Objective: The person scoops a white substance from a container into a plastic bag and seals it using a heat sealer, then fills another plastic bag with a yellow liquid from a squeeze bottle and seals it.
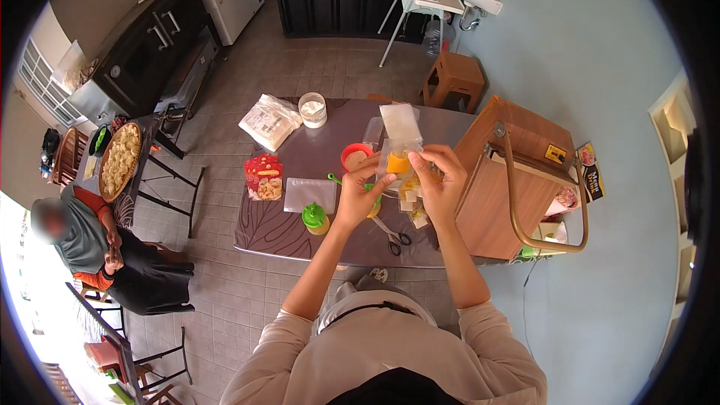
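Above the table, my left hand [359, 193] and my right hand [438, 181] pinch a small clear plastic packet [398, 163] from both sides. Something orange-yellow shows inside it. Below my right hand lie several small packets [409, 199], partly hidden by it. Scissors [394, 238] with black handles rest nearer to me. A red bowl [355, 155] with pale contents and a green spoon [334, 178] are close to my left hand. A bottle with a green cap [315, 217] stands left of my left forearm. Behind the packet lies a stack of clear plastic sheets [401, 121].
A wooden cabinet [499, 195] with a metal rail stands at the table's right end. Further left on the table are a white jar [313, 110], a plastic bag [270, 121], a red snack pack [264, 178] and a tray [310, 195]. Another person [105, 232] is at left, beside a large round tray [121, 161].
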Demonstrator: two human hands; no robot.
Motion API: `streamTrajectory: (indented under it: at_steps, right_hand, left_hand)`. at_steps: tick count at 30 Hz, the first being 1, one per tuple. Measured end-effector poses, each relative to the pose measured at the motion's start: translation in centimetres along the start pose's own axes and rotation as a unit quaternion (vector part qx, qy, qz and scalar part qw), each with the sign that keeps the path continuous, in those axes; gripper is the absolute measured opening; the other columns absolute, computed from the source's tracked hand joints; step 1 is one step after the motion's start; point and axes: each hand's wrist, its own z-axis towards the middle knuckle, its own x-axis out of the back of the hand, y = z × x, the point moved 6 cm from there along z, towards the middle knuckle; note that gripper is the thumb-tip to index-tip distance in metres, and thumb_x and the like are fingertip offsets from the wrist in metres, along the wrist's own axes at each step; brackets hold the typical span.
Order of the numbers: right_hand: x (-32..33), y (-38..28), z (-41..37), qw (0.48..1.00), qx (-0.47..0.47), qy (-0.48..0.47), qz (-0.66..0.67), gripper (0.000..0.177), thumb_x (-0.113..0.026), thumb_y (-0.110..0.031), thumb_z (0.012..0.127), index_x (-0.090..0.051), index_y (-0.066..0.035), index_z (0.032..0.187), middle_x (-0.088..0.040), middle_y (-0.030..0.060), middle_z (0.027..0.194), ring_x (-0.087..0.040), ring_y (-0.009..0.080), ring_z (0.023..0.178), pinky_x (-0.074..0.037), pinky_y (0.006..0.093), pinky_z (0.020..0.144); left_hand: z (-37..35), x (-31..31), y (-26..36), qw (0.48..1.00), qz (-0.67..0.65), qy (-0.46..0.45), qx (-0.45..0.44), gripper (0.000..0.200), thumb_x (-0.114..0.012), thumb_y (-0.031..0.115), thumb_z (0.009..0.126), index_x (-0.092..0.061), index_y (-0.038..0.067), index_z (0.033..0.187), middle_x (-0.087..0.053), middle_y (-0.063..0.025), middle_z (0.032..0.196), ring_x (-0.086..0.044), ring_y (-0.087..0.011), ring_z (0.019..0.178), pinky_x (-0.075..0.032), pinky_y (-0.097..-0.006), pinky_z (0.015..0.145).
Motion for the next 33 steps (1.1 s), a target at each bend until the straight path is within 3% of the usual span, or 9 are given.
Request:
streamTrajectory:
  at_steps: [8, 11, 14, 16, 23, 26, 33]
  right_hand:
    - [0.0, 0.1, 0.3, 1.000, -0.001, -0.003, 0.004, 0.011, -0.069, -0.007, 0.074, -0.064, 0.002, 0.076, -0.061, 0.0071, 0.075, -0.058, 0.0148, 0.068, -0.043, 0.0241, 0.062]
    - [-0.3, 0.4, 0.2, 0.999, -0.011, -0.029, 0.013, 0.008, -0.068, -0.005, 0.076, -0.065, 0.002, 0.079, -0.060, 0.0066, 0.078, -0.055, 0.0126, 0.072, -0.042, 0.0230, 0.066]
    - [-0.8, 0.6, -0.1, 0.999, -0.011, -0.031, 0.018, 0.011, -0.070, -0.008, 0.074, -0.064, 0.002, 0.075, -0.062, 0.0073, 0.074, -0.058, 0.0152, 0.068, -0.043, 0.0241, 0.061]
    - [-1.2, 0.4, -0.4, 0.999, 0.005, -0.043, 0.003, 0.011, -0.071, -0.009, 0.073, -0.065, 0.001, 0.074, -0.062, 0.0075, 0.072, -0.059, 0.0164, 0.066, -0.043, 0.0247, 0.060]
    - [-1.4, 0.8, -0.5, 0.998, 0.029, -0.049, -0.021, 0.012, -0.072, -0.010, 0.071, -0.066, 0.001, 0.073, -0.062, 0.0075, 0.070, -0.059, 0.0174, 0.063, -0.044, 0.0256, 0.057]
    - [-1.8, 1.0, -0.5, 0.998, 0.004, -0.059, 0.001, 0.012, -0.073, -0.009, 0.070, -0.066, 0.001, 0.072, -0.061, 0.0074, 0.069, -0.059, 0.0172, 0.063, -0.044, 0.0256, 0.057]
    - [-1.9, 1.2, -0.4, 0.999, 0.006, -0.053, 0.003, 0.011, -0.073, -0.007, 0.069, -0.066, 0.001, 0.072, -0.060, 0.0071, 0.067, -0.058, 0.0162, 0.060, -0.043, 0.0253, 0.055]
  left_hand:
    - [0.1, 0.3, 0.4, 1.000, 0.010, -0.014, -0.021, 0.023, -0.066, 0.009, 0.078, -0.064, 0.000, 0.100, -0.058, -0.0150, 0.115, -0.051, -0.0231, 0.112, -0.038, -0.0336, 0.095]
    - [0.1, 0.5, 1.1, 0.993, -0.107, 0.037, 0.024, 0.021, -0.064, 0.008, 0.080, -0.064, -0.002, 0.099, -0.057, -0.0147, 0.117, -0.052, -0.0210, 0.109, -0.039, -0.0321, 0.093]
    - [0.3, 1.1, 2.0, 0.993, -0.077, 0.084, 0.036, 0.020, -0.062, 0.007, 0.082, -0.064, -0.003, 0.099, -0.060, -0.0137, 0.112, -0.053, -0.0189, 0.104, -0.042, -0.0309, 0.089]
    - [0.7, 1.0, 3.3, 0.995, 0.021, 0.070, -0.062, 0.018, -0.061, 0.007, 0.083, -0.065, -0.002, 0.098, -0.063, -0.0129, 0.105, -0.055, -0.0175, 0.100, -0.043, -0.0300, 0.087]
    - [0.3, 1.6, 2.9, 0.994, 0.005, 0.100, -0.034, 0.018, -0.062, 0.008, 0.083, -0.066, -0.002, 0.097, -0.065, -0.0125, 0.099, -0.057, -0.0149, 0.090, -0.045, -0.0258, 0.079]
    - [0.3, 1.5, 3.2, 0.989, 0.055, 0.117, -0.065, 0.017, -0.062, 0.009, 0.083, -0.065, -0.003, 0.096, -0.066, -0.0116, 0.093, -0.057, -0.0126, 0.086, -0.046, -0.0247, 0.074]
    - [0.2, 1.7, 2.7, 0.993, 0.029, 0.118, -0.006, 0.017, -0.062, 0.007, 0.083, -0.065, -0.004, 0.095, -0.063, -0.0063, 0.083, -0.054, -0.0067, 0.077, -0.044, -0.0195, 0.065]
